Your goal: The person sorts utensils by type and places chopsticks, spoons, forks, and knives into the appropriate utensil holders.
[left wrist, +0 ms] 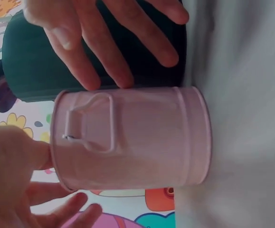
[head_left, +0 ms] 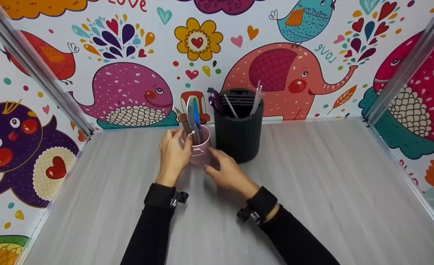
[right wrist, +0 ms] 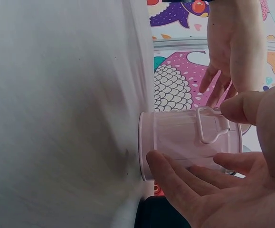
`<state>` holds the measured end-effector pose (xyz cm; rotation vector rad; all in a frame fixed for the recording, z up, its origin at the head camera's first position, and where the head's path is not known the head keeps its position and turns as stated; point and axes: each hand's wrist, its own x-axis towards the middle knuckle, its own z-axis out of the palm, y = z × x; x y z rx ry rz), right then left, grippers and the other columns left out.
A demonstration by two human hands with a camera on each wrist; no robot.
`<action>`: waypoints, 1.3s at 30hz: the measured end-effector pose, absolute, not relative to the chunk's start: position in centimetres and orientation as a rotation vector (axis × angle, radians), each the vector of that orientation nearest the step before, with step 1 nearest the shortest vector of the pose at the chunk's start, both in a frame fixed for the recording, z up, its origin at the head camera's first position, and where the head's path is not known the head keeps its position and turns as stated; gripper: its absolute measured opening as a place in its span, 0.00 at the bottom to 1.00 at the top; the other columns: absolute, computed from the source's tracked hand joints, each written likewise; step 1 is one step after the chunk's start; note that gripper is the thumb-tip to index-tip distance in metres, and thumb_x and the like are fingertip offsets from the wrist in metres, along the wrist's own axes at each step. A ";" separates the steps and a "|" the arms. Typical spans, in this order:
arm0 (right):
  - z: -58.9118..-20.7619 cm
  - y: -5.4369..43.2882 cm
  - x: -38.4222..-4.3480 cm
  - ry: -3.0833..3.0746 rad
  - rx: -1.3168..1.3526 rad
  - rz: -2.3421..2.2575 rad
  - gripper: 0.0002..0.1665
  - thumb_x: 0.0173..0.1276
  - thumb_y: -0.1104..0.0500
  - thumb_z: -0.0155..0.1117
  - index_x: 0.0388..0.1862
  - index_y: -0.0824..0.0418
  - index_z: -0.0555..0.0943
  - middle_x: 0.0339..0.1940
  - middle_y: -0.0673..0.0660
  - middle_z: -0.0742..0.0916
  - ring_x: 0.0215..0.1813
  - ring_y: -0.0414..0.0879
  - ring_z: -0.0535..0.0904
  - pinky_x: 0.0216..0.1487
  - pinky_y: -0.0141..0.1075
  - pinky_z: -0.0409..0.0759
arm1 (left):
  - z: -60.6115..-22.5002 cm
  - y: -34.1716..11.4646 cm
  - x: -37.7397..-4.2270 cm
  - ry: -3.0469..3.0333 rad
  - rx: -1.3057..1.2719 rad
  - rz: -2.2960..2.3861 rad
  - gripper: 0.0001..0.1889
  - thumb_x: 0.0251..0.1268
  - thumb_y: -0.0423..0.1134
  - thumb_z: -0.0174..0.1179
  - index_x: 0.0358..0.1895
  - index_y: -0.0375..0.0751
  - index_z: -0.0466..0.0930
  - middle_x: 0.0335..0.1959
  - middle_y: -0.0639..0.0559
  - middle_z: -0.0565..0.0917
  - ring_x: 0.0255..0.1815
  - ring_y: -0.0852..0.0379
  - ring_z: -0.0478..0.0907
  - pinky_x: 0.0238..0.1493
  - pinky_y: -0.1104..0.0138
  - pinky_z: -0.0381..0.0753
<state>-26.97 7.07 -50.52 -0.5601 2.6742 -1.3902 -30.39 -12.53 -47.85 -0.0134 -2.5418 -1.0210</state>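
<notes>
A small pink metal bucket [head_left: 201, 158] with a wire handle on its side stands upright on the table. Several slim utensils poke out of it: a silver blade-like one [head_left: 191, 114], a blue one [head_left: 196, 114] and a brownish-gold one [head_left: 183, 120]. My left hand [head_left: 174, 152] is at the bucket's left, thumb by the rim, with loosely extended fingers [left wrist: 75, 204] beside the wall. At the right side is my right hand [head_left: 229, 171], its fingers [right wrist: 168, 173] fairly straight along the bucket's wall and its thumb near the wire handle [right wrist: 201, 126].
Just right of the bucket stands a taller dark ribbed holder [head_left: 239, 141] with purple utensils [head_left: 216, 102] and thin pale sticks [head_left: 257, 97] inside. A cartoon-printed wall [head_left: 128, 92] closes off the back of the grey table [head_left: 312, 184], with metal posts [head_left: 408, 73] at the corners.
</notes>
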 end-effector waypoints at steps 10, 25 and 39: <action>-49.5 7.2 -26.7 2.592 -0.592 -1.416 0.41 0.79 0.56 0.66 0.87 0.63 0.68 0.82 0.65 0.78 0.73 0.61 0.84 0.76 0.55 0.81 | -45.1 -11.3 -28.9 -2.370 -0.140 -1.034 0.13 0.80 0.40 0.64 0.52 0.36 0.93 0.52 0.39 0.89 0.56 0.38 0.84 0.61 0.46 0.80; -45.4 10.3 -25.6 2.590 -0.743 -1.505 0.21 0.82 0.56 0.67 0.70 0.59 0.86 0.64 0.58 0.91 0.58 0.51 0.91 0.62 0.48 0.90 | -41.3 -8.4 -25.3 -2.375 -0.376 -1.125 0.11 0.83 0.40 0.64 0.50 0.40 0.94 0.44 0.48 0.91 0.44 0.53 0.90 0.48 0.59 0.94; -44.1 16.2 -25.2 2.615 -0.420 -1.754 0.14 0.85 0.57 0.64 0.59 0.63 0.90 0.51 0.64 0.94 0.48 0.56 0.93 0.52 0.48 0.93 | -41.2 -6.7 -24.2 -2.425 -0.431 -0.916 0.11 0.84 0.43 0.64 0.52 0.43 0.93 0.49 0.49 0.93 0.53 0.50 0.90 0.61 0.51 0.83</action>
